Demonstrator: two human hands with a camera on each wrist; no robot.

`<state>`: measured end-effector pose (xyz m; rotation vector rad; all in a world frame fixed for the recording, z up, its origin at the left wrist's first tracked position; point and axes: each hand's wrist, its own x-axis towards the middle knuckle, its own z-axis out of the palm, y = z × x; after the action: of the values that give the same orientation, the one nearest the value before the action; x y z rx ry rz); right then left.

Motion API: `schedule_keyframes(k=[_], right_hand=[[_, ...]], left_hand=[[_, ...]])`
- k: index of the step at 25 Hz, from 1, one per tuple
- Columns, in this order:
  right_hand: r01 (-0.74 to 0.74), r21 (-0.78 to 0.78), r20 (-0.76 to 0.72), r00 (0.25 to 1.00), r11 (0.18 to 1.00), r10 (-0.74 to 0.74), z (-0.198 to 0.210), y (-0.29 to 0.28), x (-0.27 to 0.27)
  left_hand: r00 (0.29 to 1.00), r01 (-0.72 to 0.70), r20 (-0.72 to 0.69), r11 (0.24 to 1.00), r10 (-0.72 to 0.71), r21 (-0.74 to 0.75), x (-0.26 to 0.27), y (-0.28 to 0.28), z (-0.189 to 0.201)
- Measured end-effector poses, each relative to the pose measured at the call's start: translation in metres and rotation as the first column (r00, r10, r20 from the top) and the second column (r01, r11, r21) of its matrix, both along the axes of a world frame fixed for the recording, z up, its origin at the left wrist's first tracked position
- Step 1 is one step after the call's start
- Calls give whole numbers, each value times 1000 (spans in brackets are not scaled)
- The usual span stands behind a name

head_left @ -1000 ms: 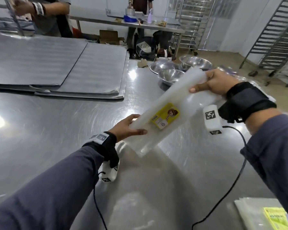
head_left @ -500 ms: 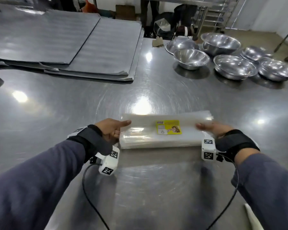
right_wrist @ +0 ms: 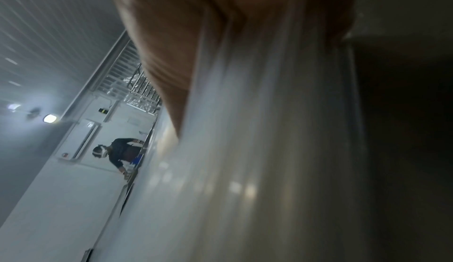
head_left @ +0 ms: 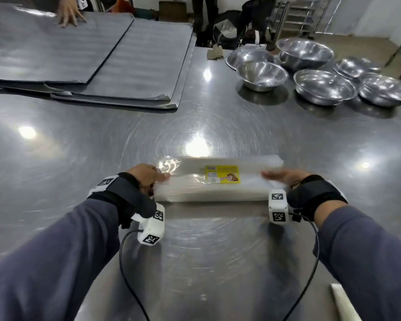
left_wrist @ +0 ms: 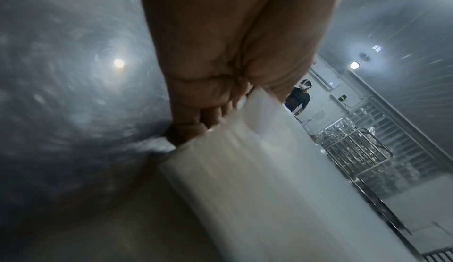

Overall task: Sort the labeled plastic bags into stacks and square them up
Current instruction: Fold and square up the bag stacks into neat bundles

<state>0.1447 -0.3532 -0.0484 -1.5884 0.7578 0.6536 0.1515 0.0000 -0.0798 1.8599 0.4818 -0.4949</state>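
Observation:
A stack of clear plastic bags (head_left: 185, 186) with a yellow label (head_left: 222, 173) lies flat and crosswise on the steel table (head_left: 195, 251), just ahead of me. My left hand (head_left: 148, 178) grips its left end: the thumb lies on top, and the left wrist view shows the fingers (left_wrist: 201, 119) curled under the stack (left_wrist: 257, 179). My right hand (head_left: 280, 178), blurred by motion, holds the right end with its thumb along the top. In the right wrist view the stack (right_wrist: 269, 150) runs across the palm and hides the fingers.
Several steel bowls (head_left: 262, 75) stand at the back right. Large grey sheets (head_left: 90, 54) lie at the back left, with another person's hand (head_left: 67, 16) on them. The corner of another bag stack (head_left: 343, 302) shows at the bottom right. Wrist cables (head_left: 125, 269) trail on the table.
A second ago both hands held the stack tilted in the air. It now lies flat on the table, and both hands still hold its ends.

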Motion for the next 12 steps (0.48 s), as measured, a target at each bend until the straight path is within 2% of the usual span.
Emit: schedule_keyframes(k=[4, 6, 8, 10, 12], right_hand=[[-70, -77, 41, 996, 995, 73, 11, 6, -6], [-58, -204, 48, 996, 977, 69, 12, 4, -8], [-101, -217, 33, 993, 971, 111, -6, -11, 0], [-125, -222, -2, 992, 967, 128, -29, -29, 11], [-132, -318, 4, 990, 939, 141, -6, -12, -2]], left_hand=[[995, 78, -75, 986, -68, 145, 0, -7, 14], [982, 174, -116, 958, -151, 229, -5, -13, 22], [972, 236, -92, 922, -219, 307, -6, -15, 24], [970, 238, -40, 908, -239, 344, -10, -17, 28], [966, 246, -18, 900, -257, 361, -16, -19, 31]])
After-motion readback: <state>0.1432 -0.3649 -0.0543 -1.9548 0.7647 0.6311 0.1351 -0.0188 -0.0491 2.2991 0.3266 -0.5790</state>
